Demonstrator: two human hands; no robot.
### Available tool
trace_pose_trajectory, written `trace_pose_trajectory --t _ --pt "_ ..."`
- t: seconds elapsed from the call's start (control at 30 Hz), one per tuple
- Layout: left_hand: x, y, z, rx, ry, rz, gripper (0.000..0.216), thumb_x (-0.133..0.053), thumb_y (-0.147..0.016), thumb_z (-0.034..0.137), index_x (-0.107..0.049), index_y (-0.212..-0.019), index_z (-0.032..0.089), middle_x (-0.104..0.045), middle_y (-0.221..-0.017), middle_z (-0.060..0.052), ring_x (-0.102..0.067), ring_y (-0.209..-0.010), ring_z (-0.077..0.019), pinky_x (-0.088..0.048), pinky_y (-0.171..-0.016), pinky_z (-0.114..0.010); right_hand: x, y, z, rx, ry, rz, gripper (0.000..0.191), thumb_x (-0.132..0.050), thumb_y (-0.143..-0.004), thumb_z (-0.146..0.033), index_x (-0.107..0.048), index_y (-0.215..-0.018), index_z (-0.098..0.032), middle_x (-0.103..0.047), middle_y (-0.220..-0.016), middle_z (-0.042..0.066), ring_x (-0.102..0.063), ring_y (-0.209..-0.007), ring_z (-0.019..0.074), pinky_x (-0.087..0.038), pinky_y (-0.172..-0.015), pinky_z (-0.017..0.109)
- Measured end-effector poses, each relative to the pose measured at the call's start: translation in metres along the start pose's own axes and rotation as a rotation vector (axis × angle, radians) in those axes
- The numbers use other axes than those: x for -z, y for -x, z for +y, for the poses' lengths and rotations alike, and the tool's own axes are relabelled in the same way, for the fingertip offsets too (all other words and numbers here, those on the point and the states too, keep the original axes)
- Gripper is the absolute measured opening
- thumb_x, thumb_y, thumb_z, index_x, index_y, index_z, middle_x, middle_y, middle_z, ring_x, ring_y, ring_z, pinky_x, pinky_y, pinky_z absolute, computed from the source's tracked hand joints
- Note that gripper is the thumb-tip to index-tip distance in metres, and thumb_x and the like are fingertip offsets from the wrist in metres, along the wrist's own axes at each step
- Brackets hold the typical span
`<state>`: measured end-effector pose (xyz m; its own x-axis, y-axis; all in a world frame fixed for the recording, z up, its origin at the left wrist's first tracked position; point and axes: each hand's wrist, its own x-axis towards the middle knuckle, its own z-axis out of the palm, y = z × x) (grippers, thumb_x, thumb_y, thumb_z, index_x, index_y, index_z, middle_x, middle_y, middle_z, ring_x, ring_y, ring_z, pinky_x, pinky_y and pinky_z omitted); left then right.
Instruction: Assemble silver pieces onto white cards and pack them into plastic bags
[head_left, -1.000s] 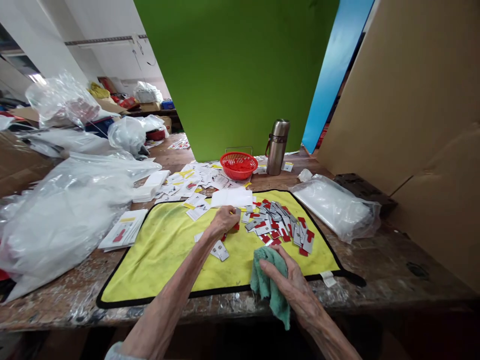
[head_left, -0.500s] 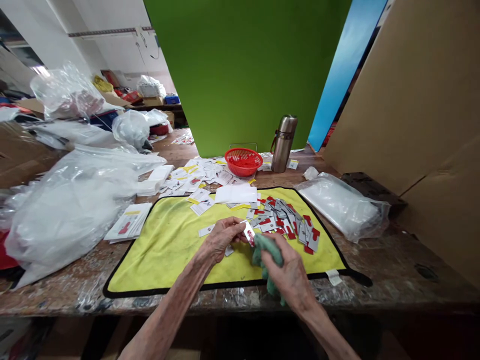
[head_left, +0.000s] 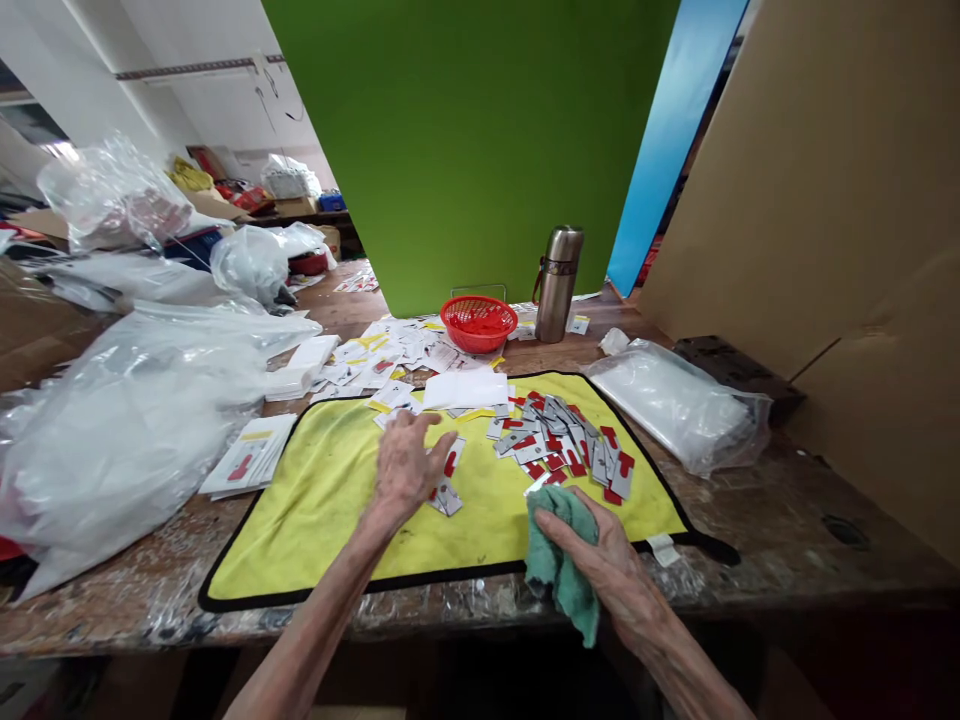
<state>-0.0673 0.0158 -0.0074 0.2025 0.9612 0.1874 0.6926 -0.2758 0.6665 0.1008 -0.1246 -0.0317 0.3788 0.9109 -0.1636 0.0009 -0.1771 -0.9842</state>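
Note:
My left hand [head_left: 407, 460] is over the yellow cloth mat [head_left: 315, 530], fingers apart and holding nothing I can see. Just to its right, partly behind the thumb, lie a few small white and red cards [head_left: 448, 497]. A crumpled green cloth [head_left: 559, 545] is gripped in my right hand [head_left: 604, 550] near the mat's front edge. Beyond that hand spreads a loose pile of grey and red cards [head_left: 559, 435]. One white card edge [head_left: 536, 484] shows beside the green cloth; whether the hand touches it, I cannot tell.
Paper cards [head_left: 405, 345] lie scattered behind the mat, near a red plastic basket [head_left: 478, 330] and a steel flask [head_left: 557, 290]. Stacked leaflets [head_left: 247, 455] and a large plastic bag [head_left: 150, 400] are on the left. Another plastic bag [head_left: 679, 400] lies right, by a cardboard sheet [head_left: 825, 200].
My left hand has let go of the small white and red card, opened, and moved left and up. The right hand with the green cloth has shifted slightly right, away from it.

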Motion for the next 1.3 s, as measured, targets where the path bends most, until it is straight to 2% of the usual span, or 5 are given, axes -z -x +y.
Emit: trace_pose_trajectory --t 0.1,0.3,0.73,1.07,1.3 --pt "-0.031 -0.009 0.018 -0.173 -0.087 -0.182 0.012 -0.054 -0.082 0.023 -0.065 -0.084 0.017 -0.064 -0.086 -0.006 -0.059 -0.086 -0.0193 -0.045 -0.081 -0.031 0.004 0.000 0.005 0.015 0.051 -0.004 0.038 -0.073 -0.064 -0.050 -0.064 -0.080 -0.017 -0.062 -0.074 0.002 -0.057 -0.071 0.0175 -0.049 -0.064 0.025" --pt "-0.074 -0.022 0.041 -0.080 -0.148 -0.333 0.014 -0.060 -0.072 0.013 -0.062 -0.086 0.014 -0.065 -0.090 -0.010 -0.058 -0.089 -0.0237 -0.042 -0.079 -0.033 0.005 -0.001 0.010 0.071 0.085 -0.059 0.034 -0.069 -0.069 -0.049 -0.062 -0.080 -0.017 -0.061 -0.074 0.001 -0.056 -0.070 0.0157 -0.048 -0.067 0.025" --pt "-0.043 -0.009 0.032 0.142 0.362 -0.470 0.004 -0.052 -0.068 0.017 -0.054 -0.072 0.016 -0.047 -0.052 0.007 -0.041 -0.046 -0.0071 -0.031 -0.047 -0.019 0.006 -0.010 0.003 0.007 0.019 0.094 0.039 -0.059 -0.077 -0.052 -0.061 -0.099 -0.021 -0.067 -0.089 0.003 -0.062 -0.084 0.0212 -0.051 -0.076 0.032" --pt "-0.033 0.014 0.030 0.433 1.037 -0.535 0.024 -0.074 -0.059 0.032 -0.059 -0.061 0.014 -0.057 -0.055 0.003 -0.049 -0.052 -0.0081 -0.039 -0.056 -0.022 -0.033 -0.023 0.005 0.692 0.472 0.041 0.040 -0.048 -0.077 -0.015 -0.063 -0.113 -0.023 -0.059 -0.124 0.009 -0.051 -0.117 0.0256 -0.040 -0.101 0.046" --pt "-0.030 0.021 0.023 0.379 0.983 -0.436 0.029 -0.074 -0.063 0.038 -0.058 -0.067 0.014 -0.062 -0.057 -0.001 -0.054 -0.055 -0.0092 -0.035 -0.053 -0.020 -0.022 -0.010 -0.002 0.223 0.045 0.125 0.036 -0.062 -0.075 -0.038 -0.061 -0.107 -0.020 -0.068 -0.102 0.007 -0.063 -0.094 0.0230 -0.050 -0.085 0.037"
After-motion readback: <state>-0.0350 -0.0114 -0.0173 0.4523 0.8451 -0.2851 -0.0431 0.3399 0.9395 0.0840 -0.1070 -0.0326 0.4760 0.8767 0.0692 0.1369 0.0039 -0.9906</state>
